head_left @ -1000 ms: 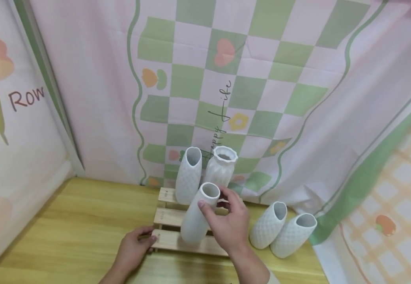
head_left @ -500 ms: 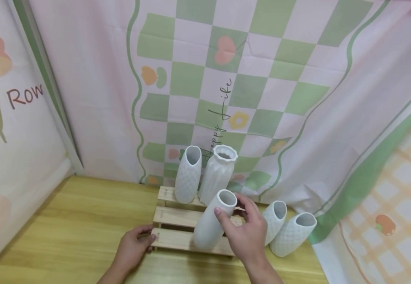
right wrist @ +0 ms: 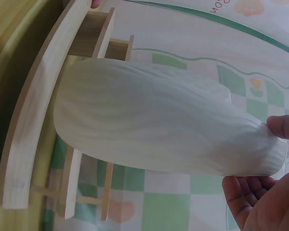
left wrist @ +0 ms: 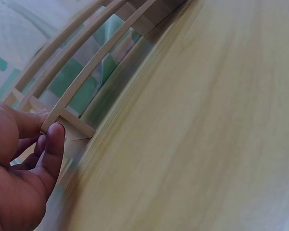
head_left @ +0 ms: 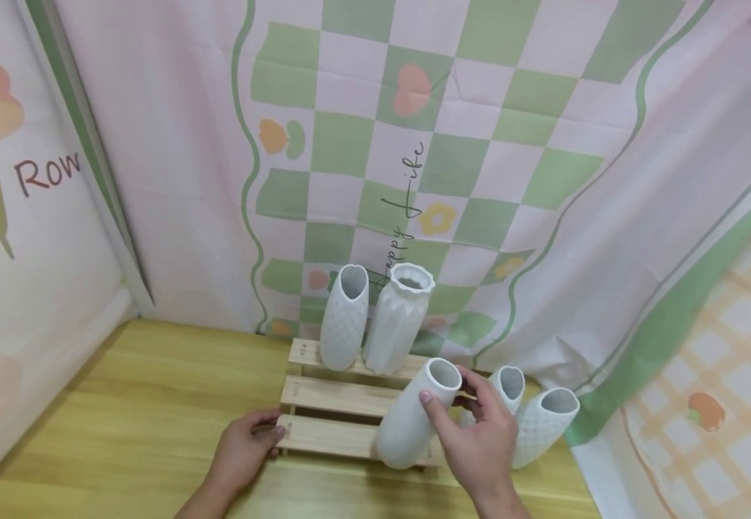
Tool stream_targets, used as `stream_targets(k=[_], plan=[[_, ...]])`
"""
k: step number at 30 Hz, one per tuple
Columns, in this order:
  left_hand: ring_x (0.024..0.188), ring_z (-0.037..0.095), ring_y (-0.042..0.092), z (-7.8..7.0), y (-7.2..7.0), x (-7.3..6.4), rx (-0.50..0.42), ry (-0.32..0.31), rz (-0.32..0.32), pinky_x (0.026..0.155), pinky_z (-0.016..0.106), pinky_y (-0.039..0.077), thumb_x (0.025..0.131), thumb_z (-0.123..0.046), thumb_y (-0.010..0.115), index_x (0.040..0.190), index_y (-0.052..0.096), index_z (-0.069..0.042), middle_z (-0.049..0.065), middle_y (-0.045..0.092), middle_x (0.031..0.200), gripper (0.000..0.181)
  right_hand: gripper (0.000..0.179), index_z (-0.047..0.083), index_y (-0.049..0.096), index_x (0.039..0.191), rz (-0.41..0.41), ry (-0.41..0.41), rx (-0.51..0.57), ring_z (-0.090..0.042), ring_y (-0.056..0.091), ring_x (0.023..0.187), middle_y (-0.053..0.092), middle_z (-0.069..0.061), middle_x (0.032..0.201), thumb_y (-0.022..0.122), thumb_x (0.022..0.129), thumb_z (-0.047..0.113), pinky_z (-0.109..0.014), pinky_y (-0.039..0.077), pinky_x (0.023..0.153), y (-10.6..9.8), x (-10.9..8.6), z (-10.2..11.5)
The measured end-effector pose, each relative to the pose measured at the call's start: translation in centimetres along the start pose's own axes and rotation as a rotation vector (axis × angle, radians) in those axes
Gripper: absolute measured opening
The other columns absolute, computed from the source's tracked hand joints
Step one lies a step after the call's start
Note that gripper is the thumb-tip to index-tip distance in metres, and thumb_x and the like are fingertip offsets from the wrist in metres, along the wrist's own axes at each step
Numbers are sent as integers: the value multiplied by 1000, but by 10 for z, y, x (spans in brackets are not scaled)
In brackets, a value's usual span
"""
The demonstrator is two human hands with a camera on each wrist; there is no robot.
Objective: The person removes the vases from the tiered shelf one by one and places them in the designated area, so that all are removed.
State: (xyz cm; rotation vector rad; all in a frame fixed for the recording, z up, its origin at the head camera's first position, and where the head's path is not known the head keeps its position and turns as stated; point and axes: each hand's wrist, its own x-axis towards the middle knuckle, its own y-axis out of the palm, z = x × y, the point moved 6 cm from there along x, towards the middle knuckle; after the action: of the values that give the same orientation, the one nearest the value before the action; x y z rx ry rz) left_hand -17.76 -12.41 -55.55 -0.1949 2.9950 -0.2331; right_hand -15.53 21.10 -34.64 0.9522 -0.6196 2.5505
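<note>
My right hand (head_left: 482, 436) grips a white vase (head_left: 414, 418) near its rim, thumb on one side and fingers on the other. The vase leans to the right, its base over the right part of the front slat of a stepped wooden rack (head_left: 330, 436). Whether the base touches the slat I cannot tell. In the right wrist view the same vase (right wrist: 149, 120) spans the picture's middle. My left hand (head_left: 246, 447) pinches the front slat's left end; the left wrist view shows thumb and finger (left wrist: 55, 144) on that corner.
On the rack's top step stand a diamond-textured vase (head_left: 343, 324) and a fluted vase with a wavy rim (head_left: 398, 324). Two more textured vases, one partly behind my right hand (head_left: 508, 386) and one beside it (head_left: 544, 429), stand on the wooden table (head_left: 122, 418). A checkered curtain (head_left: 343, 144) hangs behind.
My right hand has carried the vase rightward and slightly toward me along the front slat. It now partly covers the textured vases on the right. The left hand keeps its place.
</note>
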Motion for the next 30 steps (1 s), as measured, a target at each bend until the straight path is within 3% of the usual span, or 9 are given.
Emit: stream_targets(k=[13,19,30], plan=[[76,21,71,1,0,1,-9,-2,7,64,30,63,90,-5,77,127,68,3,15,71,113,38,56,-3,72,117,-31,31,-48,-3,67,88,73,-14,106,93,65,-10,-12,57,74,-26,-8,-17],[77,22,71,-1,1,2,-37,-3,17,65,31,63,91,-6,78,127,68,3,16,71,115,38,55,-5,71,117,-42,70,-130,-1,68,87,72,-8,106,93,67,-7,-12,58,74,-42,-10,-26],[80,21,71,0,0,1,-1,-17,20,66,30,63,91,-7,77,128,67,3,16,71,116,39,54,-6,71,117,-98,125,-164,3,68,84,72,-10,104,92,67,-9,-10,57,73,-62,-17,-39]])
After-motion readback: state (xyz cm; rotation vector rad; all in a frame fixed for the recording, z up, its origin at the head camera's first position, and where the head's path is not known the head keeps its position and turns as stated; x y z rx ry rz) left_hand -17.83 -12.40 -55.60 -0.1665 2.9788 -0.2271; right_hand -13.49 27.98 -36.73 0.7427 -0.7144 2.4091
